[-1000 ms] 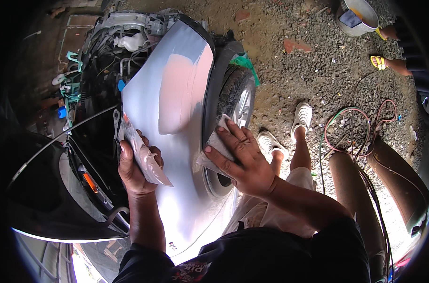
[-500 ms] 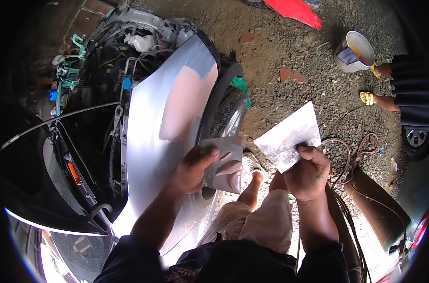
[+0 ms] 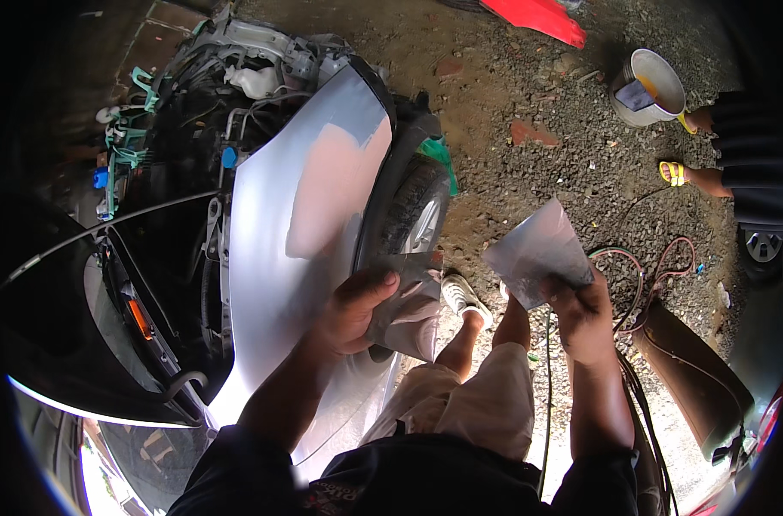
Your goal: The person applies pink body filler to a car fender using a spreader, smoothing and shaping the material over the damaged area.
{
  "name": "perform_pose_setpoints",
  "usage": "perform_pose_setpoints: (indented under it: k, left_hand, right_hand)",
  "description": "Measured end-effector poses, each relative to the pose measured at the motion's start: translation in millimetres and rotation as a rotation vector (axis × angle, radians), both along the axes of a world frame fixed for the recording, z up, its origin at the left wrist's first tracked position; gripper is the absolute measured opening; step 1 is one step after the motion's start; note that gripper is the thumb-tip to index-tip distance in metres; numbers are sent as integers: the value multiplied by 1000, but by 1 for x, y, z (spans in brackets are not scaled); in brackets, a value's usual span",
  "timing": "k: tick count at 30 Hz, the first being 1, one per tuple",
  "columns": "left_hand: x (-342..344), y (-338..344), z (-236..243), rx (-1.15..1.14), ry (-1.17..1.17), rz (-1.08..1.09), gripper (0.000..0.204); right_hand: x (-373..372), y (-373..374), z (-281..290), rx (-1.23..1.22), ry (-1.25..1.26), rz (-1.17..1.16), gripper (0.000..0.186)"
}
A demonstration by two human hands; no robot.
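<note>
My left hand (image 3: 353,314) is closed on a thin grey putty plate (image 3: 415,314), thumb on top; smears of pinkish-grey putty lie on it. In my closed right hand (image 3: 583,322) is a flat, four-cornered putty spreader (image 3: 537,245), its broad edge pointing up and away. The spreader and the plate are apart. To the left of both stands a silver car fender (image 3: 258,202) with a pale pink filler patch (image 3: 331,193) near its wheel arch. Neither hand touches the patch. My palms and some fingers are hidden.
The open engine bay (image 3: 193,129) is at left, with a front wheel (image 3: 421,211) by the fender. On gravel stand a bucket (image 3: 647,86) and another person's sandalled foot (image 3: 672,174). Hoses (image 3: 645,284) and a brown panel (image 3: 688,370) lie at right; a red panel (image 3: 537,19) is far off.
My right hand has moved slightly right and turned, so the spreader's face, bright before, now looks grey. The left hand's plate has tilted a little; both hands keep their hold.
</note>
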State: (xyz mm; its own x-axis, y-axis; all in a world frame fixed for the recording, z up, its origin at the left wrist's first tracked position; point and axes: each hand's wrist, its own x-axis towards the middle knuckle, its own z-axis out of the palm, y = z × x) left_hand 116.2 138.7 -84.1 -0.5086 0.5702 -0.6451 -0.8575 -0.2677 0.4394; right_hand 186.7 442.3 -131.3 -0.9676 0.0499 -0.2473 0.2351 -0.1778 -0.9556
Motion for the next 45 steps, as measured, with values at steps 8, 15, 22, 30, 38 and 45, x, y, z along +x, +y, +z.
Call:
perform_pose_setpoints:
  k: [8,15,22,30,38,45]
  left_hand:
    - [-4,-54,51,-226,275,291,57]
    - [-73,-151,90,-183,698,255,44]
    - [-89,-163,70,75,697,266,44]
    - [-87,-168,69,154,646,345,49]
    - [-89,-169,66,88,677,359,48]
    - [-91,-169,62,36,701,343,49]
  right_hand:
    - [-18,-50,-30,101,17,107,55]
    - [-125,-105,-92,-293,-293,30,62]
    - [-233,-146,-104,32,-117,-18,52]
    - [-256,-169,-79,145,-311,148,34]
    - [-262,-187,-84,185,-325,159,25]
    - [-262,-189,-83,210,-263,215,28]
